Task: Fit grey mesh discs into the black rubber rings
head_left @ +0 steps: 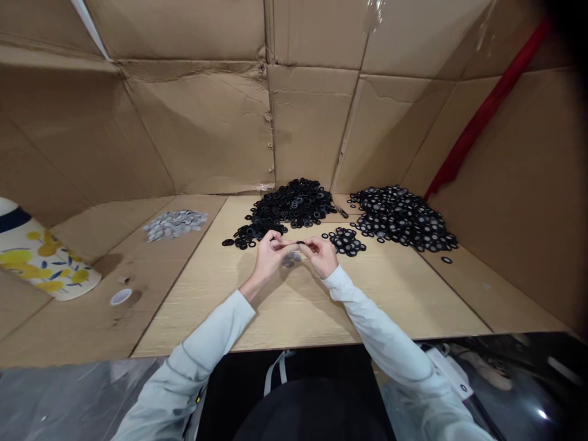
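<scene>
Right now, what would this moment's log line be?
left hand: holding small black piece | right hand: holding same piece | near hands: pale discs | beyond: black ring pile

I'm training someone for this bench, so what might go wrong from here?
The small black piece pinched between the left hand and right hand might slip. The small cluster of black discs with pale centres lies close to the right hand, so a nudge could scatter it.

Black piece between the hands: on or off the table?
Off: the black piece is held up between left hand and right hand.
</scene>
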`<state>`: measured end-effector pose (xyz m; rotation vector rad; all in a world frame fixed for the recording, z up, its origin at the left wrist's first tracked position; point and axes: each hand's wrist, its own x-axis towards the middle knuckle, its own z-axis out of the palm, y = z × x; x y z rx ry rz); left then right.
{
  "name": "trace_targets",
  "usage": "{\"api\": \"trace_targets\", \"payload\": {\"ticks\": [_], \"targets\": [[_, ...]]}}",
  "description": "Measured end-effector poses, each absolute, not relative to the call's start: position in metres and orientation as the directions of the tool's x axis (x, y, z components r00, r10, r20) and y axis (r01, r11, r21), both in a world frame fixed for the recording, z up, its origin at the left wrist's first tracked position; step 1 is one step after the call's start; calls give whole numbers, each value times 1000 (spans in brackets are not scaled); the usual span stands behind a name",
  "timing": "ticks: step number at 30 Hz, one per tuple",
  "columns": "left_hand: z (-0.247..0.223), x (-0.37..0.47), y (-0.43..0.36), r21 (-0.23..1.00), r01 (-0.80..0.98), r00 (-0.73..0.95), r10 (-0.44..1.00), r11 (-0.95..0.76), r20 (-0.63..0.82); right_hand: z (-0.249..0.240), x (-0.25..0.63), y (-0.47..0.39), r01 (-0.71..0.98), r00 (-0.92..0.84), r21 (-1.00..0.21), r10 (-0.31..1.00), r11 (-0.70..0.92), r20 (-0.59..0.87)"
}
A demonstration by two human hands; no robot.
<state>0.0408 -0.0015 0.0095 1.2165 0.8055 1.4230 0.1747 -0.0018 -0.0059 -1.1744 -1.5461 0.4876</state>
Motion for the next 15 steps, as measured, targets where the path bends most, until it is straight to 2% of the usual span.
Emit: {"api": "trace_targets", "payload": {"ticks": [6,11,15], "targets": [[8,40,-1,949,-247,89,971,-196,224,-2,172,-5,425,89,-779,836,460,542],[3,43,0,915,-385,33,989,-119,143,-7,170,0,202,63,-865,875,460,480],[3,43,-2,925,-356,67,984,-129,163,-9,171,3,143,90,-910,910,390,404]]}}
